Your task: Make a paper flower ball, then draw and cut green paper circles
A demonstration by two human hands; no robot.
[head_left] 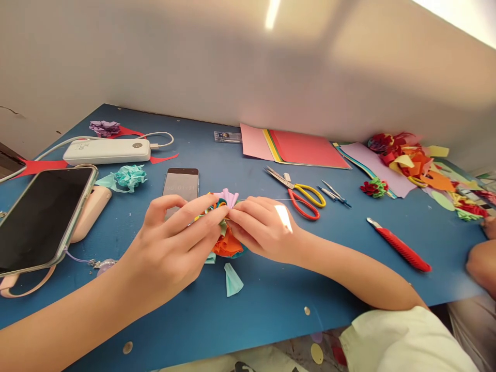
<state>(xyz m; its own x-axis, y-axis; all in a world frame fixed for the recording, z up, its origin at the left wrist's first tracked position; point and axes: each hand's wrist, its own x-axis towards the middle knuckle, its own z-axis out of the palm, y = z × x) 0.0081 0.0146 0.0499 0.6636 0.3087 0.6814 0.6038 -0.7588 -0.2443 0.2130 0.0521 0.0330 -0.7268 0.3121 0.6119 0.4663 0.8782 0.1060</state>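
Observation:
Both hands meet at a multicoloured paper flower [228, 245] near the middle of the blue table. Orange, lilac and teal folds show around the fingers. My left hand [176, 240] pinches its left and upper side, fingers bent over it. From the right, my right hand [267, 227] presses its fingertips against the same piece, beside the lilac folds [229, 198]. A thin thread or needle runs rightward above my right hand. Just below the flower lies a pale teal paper piece [233, 280]. The exact spot gripped is hidden by the fingers.
Behind my left hand a phone [181, 183] lies flat; a larger phone [44, 217] and white power bank [107, 151] are left. Scissors [298, 194], tweezers [335, 193], a red cutter [401, 248], coloured sheets [310, 150] and paper scraps [418, 165] are right. Another person's hand [482, 263] rests far right.

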